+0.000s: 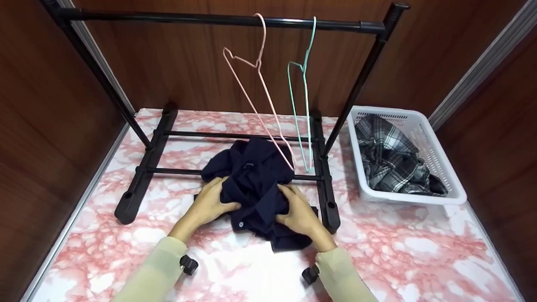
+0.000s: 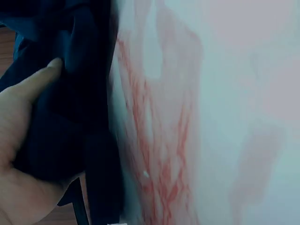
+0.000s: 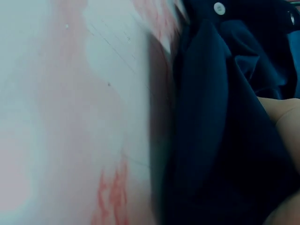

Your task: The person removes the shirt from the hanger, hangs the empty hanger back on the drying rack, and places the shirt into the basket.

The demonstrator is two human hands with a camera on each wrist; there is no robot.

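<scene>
Left hand: I see my left hand (image 1: 209, 204) at about 8 o'clock of the bundle, fingers curled into the dark cloth and gripping a fold; the left wrist view shows the thumb (image 2: 37, 77) pressed on the fabric.
Right hand: my right hand (image 1: 300, 212) sits at about 4 o'clock of the bundle, fingers wrapped into the cloth, grasping it.
Navy shirt: the navy shirt (image 1: 254, 184) lies crumpled on the table (image 1: 419, 251) between my hands, partly over the lower bars of the rack; a white button (image 3: 219, 8) shows in the right wrist view.
Rack: the black garment rack (image 1: 323, 176) stands just beyond, its top rail at 12 o'clock.
Hangers: a pink hanger (image 1: 256, 90) and a green hanger (image 1: 303, 96) hang bare on the rail, their lower ends just above the shirt.
Basket: a white basket (image 1: 436, 138) at 2 o'clock holds a plaid shirt (image 1: 390, 157).
Progress: I judge this an early stage. The navy shirt is out and in hand but bunched, not spread, and on no hanger; the plaid one waits in the basket.
</scene>
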